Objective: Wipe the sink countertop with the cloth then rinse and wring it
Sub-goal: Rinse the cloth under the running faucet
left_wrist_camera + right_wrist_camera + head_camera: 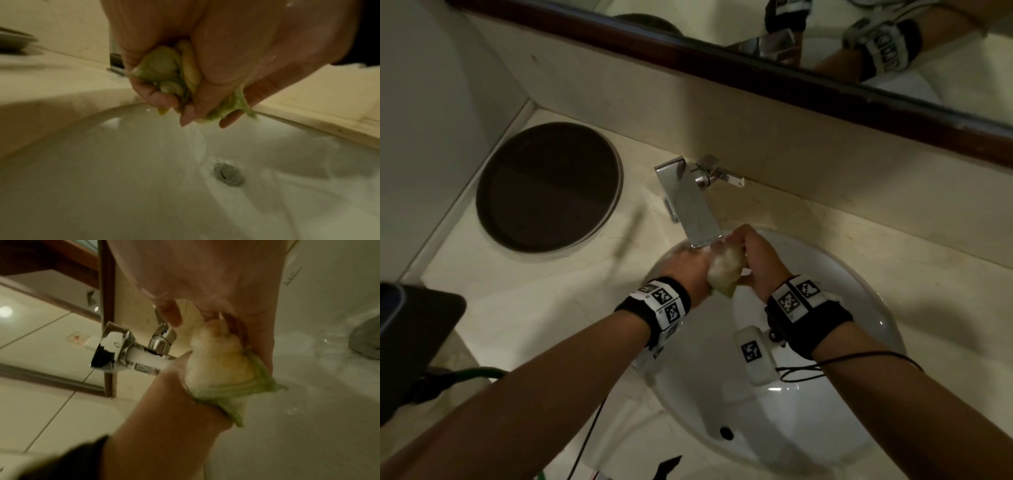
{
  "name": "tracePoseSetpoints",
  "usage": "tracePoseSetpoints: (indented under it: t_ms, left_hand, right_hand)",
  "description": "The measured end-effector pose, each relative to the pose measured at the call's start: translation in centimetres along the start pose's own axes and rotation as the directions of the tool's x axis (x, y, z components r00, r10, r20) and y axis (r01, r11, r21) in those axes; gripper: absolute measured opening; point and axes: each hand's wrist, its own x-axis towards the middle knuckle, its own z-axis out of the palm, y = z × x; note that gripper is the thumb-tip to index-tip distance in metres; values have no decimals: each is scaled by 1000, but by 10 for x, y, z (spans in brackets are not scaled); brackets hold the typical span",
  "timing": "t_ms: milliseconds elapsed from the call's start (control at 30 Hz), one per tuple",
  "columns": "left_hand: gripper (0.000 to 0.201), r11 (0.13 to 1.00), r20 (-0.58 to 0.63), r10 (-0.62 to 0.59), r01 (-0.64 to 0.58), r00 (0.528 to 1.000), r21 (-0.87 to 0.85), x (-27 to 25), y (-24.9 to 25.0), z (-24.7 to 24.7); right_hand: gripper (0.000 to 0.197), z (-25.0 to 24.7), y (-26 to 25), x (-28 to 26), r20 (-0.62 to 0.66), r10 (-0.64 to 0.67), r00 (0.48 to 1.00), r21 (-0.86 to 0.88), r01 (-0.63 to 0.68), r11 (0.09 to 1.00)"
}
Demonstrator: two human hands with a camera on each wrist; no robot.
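Two hands (690,270) (756,260) around one cloth (726,270)

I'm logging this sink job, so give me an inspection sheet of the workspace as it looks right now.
Surface: beige stone countertop around a white sink; whether it is wet cannot be told.
Job's things: yellow-green cloth bunched under the chrome tap; water runs from it towards the drain.
Clutter: round dark tray at the back left; dark device at the left edge.
Grippers: left hand and right hand both grip the cloth, fingers curled round it, over the basin.
Cables: thin black cord from the right wristband; green cable beside the device.
Surroundings: wood-framed mirror above the backsplash.
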Motion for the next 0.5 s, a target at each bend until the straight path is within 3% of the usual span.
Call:
tracePoseSetpoints:
  t_ms: [133,233,367,500]
  left_hand:
    - [52,985,-77,94,-82,993,152,-5,0,3]
    - [56,956,-48,150,-132,988,263,-5,5,8]
    - [54,976,-23,71,-65,997,207,-11,14,13]
    - [54,985,-9,-32,33,999,170,-4,9,14]
  right_hand:
    - [36,-10,-1,4,64,167,984,49,-170,984]
    - [41,-1,8,1,117,254,960,-62,-248,967]
    - [32,13,8,-1,62,186,981,-122,-178,976]
    - [26,27,5,6,-49,-17,999,-432,-6,902]
